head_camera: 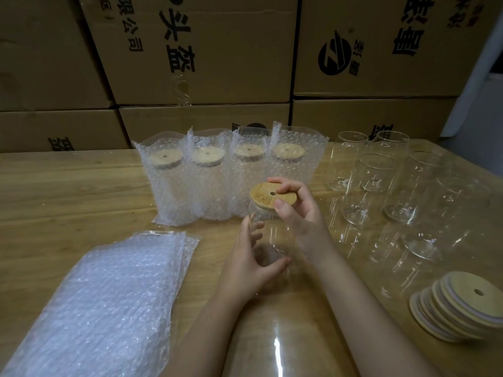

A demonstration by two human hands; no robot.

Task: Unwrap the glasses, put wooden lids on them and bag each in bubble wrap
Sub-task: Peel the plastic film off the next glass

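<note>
Nearest to the viewer, in front of the held glass, a clear glossy shape (275, 352) lies on the wooden tabletop (54, 191); what it is I cannot tell. To the left of the held glass, and nearer, lies a flat pile of bubble wrap bags (95, 308). To the right of it, also nearer, a stack of wooden lids (462, 308) is spread like a fan, and the top one shows a small round hole.

The held glass (272, 240) is in the middle, tilted with its mouth away from the viewer. The left hand (250, 265) grasps its lower body, with the thumb on one side and the fingers curled on the other. The right hand (296, 210) pinches a wooden lid (268, 197) at the rim, with the thumb and fingertips, and this lid is on the mouth of the glass. The lid has a hole and some faint engraved writing, too small to read.

To the right of the held glass, and farther, several bare glasses (375, 175) stand close together. Directly behind it, four bagged glasses (217, 175) stand in a row, each with a lid, inside open bubble wrap.

Farthest behind are stacked cardboard boxes (204, 50). Their black print is turned sideways: 头盔 and 限公司 can be read, beside a round black logo. The other characters are cut off.
</note>
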